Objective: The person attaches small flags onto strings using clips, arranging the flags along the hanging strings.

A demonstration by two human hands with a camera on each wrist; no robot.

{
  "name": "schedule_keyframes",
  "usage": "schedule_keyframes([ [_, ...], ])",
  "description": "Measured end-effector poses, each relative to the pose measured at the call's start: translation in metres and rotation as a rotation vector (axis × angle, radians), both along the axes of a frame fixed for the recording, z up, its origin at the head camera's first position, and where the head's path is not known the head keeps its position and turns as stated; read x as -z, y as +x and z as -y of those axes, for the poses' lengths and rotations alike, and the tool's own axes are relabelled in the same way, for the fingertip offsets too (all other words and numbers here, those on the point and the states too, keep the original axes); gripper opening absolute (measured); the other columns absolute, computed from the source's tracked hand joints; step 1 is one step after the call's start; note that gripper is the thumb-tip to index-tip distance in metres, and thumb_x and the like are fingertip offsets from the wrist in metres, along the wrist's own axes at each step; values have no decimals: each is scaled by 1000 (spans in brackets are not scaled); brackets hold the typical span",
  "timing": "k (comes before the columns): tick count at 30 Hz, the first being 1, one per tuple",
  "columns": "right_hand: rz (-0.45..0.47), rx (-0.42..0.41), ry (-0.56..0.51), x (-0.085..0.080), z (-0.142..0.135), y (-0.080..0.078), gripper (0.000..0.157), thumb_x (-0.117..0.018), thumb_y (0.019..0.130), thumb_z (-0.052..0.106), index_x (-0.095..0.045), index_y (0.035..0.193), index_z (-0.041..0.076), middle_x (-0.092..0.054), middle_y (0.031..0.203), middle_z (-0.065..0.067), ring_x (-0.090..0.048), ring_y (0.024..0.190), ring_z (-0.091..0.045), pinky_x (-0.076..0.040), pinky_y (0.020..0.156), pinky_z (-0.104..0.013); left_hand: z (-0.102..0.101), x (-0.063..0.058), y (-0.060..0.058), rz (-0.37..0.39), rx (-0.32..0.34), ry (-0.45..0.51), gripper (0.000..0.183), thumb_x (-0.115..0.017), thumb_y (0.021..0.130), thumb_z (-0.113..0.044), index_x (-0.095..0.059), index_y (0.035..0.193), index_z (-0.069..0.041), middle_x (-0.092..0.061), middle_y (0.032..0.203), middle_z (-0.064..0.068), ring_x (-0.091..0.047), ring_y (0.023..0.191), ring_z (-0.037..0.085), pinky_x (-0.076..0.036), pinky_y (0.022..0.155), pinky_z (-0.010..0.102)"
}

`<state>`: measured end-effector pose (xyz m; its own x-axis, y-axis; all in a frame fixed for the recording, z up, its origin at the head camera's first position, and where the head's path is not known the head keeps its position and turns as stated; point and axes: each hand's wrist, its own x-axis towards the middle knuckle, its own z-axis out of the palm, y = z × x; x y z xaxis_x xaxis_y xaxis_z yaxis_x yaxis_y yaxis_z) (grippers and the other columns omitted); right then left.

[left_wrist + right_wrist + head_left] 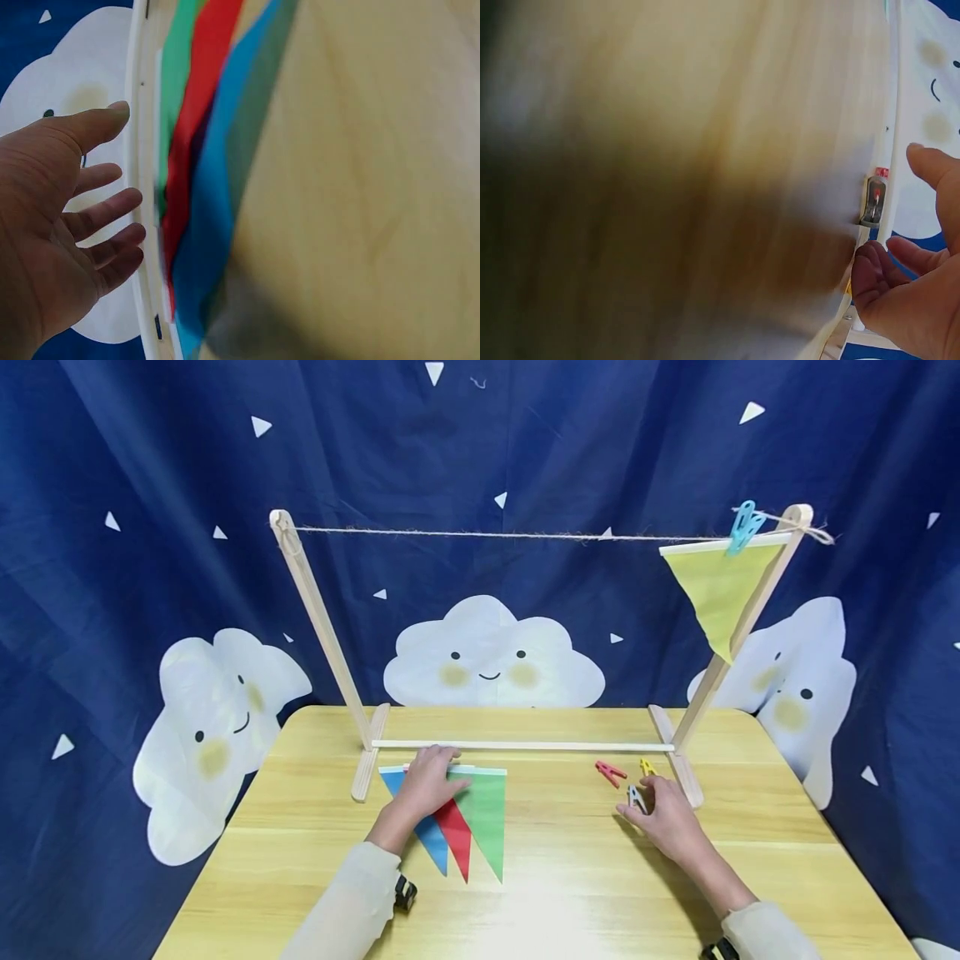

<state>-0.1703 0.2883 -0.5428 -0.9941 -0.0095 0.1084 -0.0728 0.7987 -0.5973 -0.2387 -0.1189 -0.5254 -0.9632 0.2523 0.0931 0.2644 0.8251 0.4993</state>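
Note:
My left hand (429, 783) is over the top edges of three overlapping pennants on the table: one blue (432, 842), one red (455, 835) and one green (489, 814). In the left wrist view its fingers are spread and relaxed, with nothing between them. At the right, my right hand (667, 822) hovers by a pale grey clothespin (635, 797), thumb apart from the loosely bent fingers. A red clothespin (611, 773) and a yellow clothespin (647, 767) lie just beyond it, the yellow one partly hidden by the hand.
A wooden frame (322, 618) stands at the back of the table (570, 868), with a string (487, 535) tied between its posts. From the string's right end hangs a yellow pennant (720, 589), clipped by a blue clothespin (744, 527). A low white crossbar (525, 746) joins the posts.

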Motion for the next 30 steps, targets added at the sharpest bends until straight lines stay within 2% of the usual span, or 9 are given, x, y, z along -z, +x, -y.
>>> schedule_keyframes([
  [6,32,7,15,-1,1,1,51,-86,85,25,-58,110,-10,-58,92,-14,-53,83,-23,-47,71,-35,4,9,-1,-26,22,-77,52,-81,90,-34,-67,131,-6,-63,132,16,-53,125,36,-47,106,52],
  [13,12,13,43,0,0,-1,40,-87,83,22,-61,98,-4,-56,86,-10,-50,77,-20,-41,65,-30,5,15,-2,-77,42,-119,46,-82,89,-27,-68,127,-5,-64,123,14,-54,115,33,-48,101,51],
  [17,6,8,66,2,1,-1,38,-87,82,22,-62,95,-3,-58,85,-11,-51,76,-20,-42,65,-32,5,16,-3,-99,52,-127,39,-82,89,-23,-70,121,-5,-64,121,14,-55,112,33,-49,99,52],
  [24,-8,2,122,3,2,-1,42,-86,83,24,-60,98,-5,-58,91,-16,-54,83,-26,-47,72,-42,5,18,-6,-112,57,-113,34,-83,88,-20,-71,117,-6,-63,118,13,-55,111,31,-49,98,50],
  [30,-4,12,136,0,4,-2,38,-85,83,23,-58,93,-2,-55,86,-13,-51,78,-25,-44,68,-39,7,17,-7,-113,74,-65,35,-84,86,-17,-71,116,-3,-63,115,14,-55,110,32,-48,99,49],
])
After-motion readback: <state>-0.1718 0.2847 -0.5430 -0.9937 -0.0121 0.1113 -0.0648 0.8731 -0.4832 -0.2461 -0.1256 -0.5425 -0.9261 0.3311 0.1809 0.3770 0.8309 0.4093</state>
